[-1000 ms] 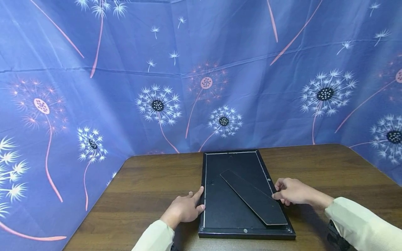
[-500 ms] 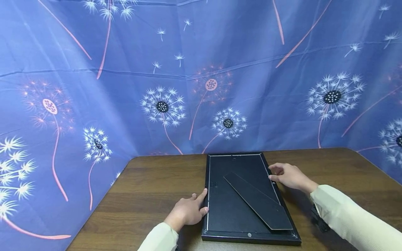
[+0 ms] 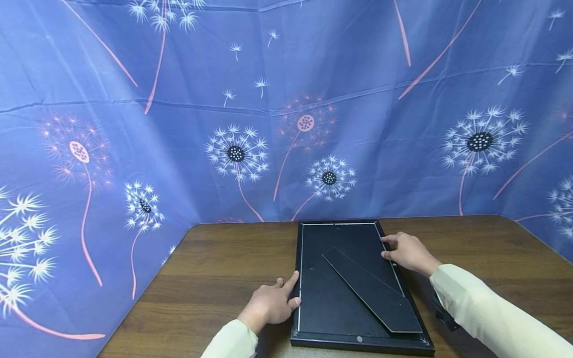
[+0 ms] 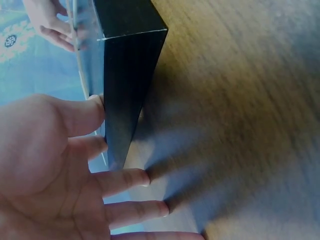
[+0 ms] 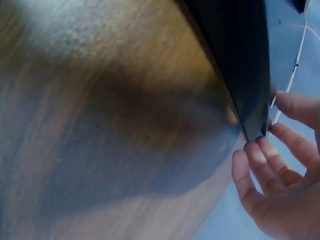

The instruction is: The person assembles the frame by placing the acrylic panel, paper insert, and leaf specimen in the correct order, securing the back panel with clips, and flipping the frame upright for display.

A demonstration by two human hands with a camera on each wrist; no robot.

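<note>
A black picture frame (image 3: 340,318) lies face down on the wooden table, its back panel uppermost. Its easel stand (image 3: 371,293) runs diagonally across that panel, folded nearly flat. My left hand (image 3: 270,303) is at the left edge, with thumb and index fingertips on the rim. In the left wrist view the other fingers (image 4: 135,212) extend straight beside the frame, near the tabletop. At the right edge, my right hand (image 3: 411,253) rests its thumb and index fingertips on the rim. The right wrist view shows its remaining fingers (image 5: 262,172), loosely bent, against the frame's outer side.
The brown wooden table (image 3: 224,273) extends to both sides of the frame. A blue cloth with dandelion prints (image 3: 268,164) hangs behind the table and along its left side. A small round metal piece (image 3: 359,339) shows at the frame's near edge.
My right hand has moved farther up the frame's right edge, away from me. The left hand stays at the left edge. The whole view has shifted slightly.
</note>
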